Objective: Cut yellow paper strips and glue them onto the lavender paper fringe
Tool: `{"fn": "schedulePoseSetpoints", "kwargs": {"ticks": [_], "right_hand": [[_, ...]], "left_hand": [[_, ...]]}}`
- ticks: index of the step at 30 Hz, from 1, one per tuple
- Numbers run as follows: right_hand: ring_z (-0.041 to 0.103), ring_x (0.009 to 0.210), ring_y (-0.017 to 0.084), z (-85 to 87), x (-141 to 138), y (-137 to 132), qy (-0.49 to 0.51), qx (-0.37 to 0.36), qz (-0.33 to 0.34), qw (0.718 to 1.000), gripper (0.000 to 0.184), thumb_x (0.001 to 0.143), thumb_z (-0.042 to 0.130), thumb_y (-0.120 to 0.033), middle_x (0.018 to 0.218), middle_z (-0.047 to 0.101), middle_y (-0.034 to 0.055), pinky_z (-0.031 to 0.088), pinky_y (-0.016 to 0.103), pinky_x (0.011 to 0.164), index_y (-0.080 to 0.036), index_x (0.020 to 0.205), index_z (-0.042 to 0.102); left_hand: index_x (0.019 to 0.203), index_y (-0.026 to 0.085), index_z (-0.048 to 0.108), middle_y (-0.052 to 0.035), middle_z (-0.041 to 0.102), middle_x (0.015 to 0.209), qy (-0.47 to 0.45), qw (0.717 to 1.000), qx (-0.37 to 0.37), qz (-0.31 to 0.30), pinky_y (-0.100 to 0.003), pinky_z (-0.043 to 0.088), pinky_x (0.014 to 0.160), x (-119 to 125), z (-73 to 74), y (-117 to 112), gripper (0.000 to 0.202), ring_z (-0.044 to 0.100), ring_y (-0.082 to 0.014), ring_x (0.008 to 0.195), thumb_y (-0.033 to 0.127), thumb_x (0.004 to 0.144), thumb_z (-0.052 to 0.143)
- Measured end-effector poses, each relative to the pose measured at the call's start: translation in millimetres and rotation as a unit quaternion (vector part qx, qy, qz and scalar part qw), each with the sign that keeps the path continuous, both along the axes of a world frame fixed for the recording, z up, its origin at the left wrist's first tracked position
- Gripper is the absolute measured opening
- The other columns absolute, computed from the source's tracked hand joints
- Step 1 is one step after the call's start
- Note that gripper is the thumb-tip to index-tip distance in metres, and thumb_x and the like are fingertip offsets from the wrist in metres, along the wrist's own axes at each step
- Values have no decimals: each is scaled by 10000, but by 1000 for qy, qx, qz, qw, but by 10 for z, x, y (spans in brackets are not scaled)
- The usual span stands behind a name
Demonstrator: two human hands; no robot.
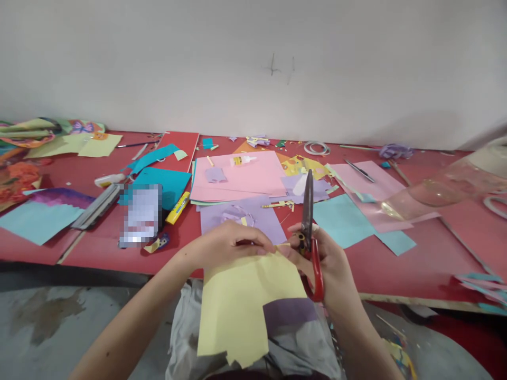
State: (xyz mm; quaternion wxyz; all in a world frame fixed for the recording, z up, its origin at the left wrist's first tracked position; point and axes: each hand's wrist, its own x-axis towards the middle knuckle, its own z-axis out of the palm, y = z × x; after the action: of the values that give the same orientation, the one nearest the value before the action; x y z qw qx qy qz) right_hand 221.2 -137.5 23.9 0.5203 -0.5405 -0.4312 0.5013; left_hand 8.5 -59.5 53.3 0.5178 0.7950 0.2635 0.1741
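A pale yellow sheet of paper (pixel 233 301) hangs over my lap, with a notch cut from its lower right and a ragged bottom edge. My left hand (pixel 233 243) pinches its top edge. Close by, my right hand (pixel 328 258) holds red-handled scissors (pixel 316 269), blades pointing up and away from the sheet. The right thumb and a finger also touch the sheet's top right corner. Behind the notch, a purple piece of paper (pixel 289 311) shows across my lap. Just beyond my hands lies a purple sheet (pixel 261 219) on the red table.
Pink sheets (pixel 245 182) carry a small glue bottle (pixel 242 160). On the left are a phone (pixel 141 214), a yellow box (pixel 178 208) and teal paper (pixel 174 182). Light blue paper (pixel 343 219), a pen (pixel 359 171) and a clear bottle (pixel 431 190) lying on its side are on the right.
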Motion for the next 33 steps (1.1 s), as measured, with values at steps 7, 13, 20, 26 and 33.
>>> {"fn": "schedulePoseSetpoints", "kwargs": {"ticks": [7, 13, 20, 26, 33], "right_hand": [[565, 615, 108, -12, 18, -48, 15, -14, -53, 998, 401, 707, 903, -357, 790, 614, -34, 470, 205, 513, -262, 1013, 661], [608, 662, 112, -90, 80, -49, 43, -39, -90, 994, 492, 654, 939, -364, 848, 666, -11, 457, 183, 519, -255, 1051, 671], [549, 537, 103, -79, -4, -67, -6, -40, -61, 997, 419, 690, 900, -434, 731, 663, -13, 425, 216, 462, -220, 985, 692], [661, 671, 166, -87, 6, -103, 1, -36, -53, 998, 389, 696, 894, -429, 758, 695, 8, 549, 262, 584, -223, 953, 688], [597, 594, 127, -124, -30, -214, 11, -36, -106, 994, 421, 709, 890, -421, 792, 684, 11, 440, 217, 469, -232, 1031, 695]], "left_hand": [[1178, 255, 737, -25, 797, 977, 47, 998, -10, 35, -239, 515, 757, -85, 91, -93, 272, 717, -163, 864, 339, 925, 684], [1086, 227, 762, -52, 781, 1056, 46, 980, -54, 183, -237, 542, 784, -412, -55, -172, 256, 714, -179, 918, 380, 886, 716], [1088, 226, 750, -55, 772, 1095, 69, 977, -9, 202, -254, 524, 804, -415, -74, -317, 237, 700, -205, 1020, 341, 965, 583], [1038, 222, 761, -41, 779, 1009, 59, 977, 29, 203, -248, 522, 795, -382, 21, -329, 201, 705, -180, 940, 280, 955, 587], [1009, 259, 744, -45, 758, 1044, 1, 934, 161, 318, -346, 530, 967, -257, 39, -477, 148, 675, -228, 1082, 267, 957, 605]]}}
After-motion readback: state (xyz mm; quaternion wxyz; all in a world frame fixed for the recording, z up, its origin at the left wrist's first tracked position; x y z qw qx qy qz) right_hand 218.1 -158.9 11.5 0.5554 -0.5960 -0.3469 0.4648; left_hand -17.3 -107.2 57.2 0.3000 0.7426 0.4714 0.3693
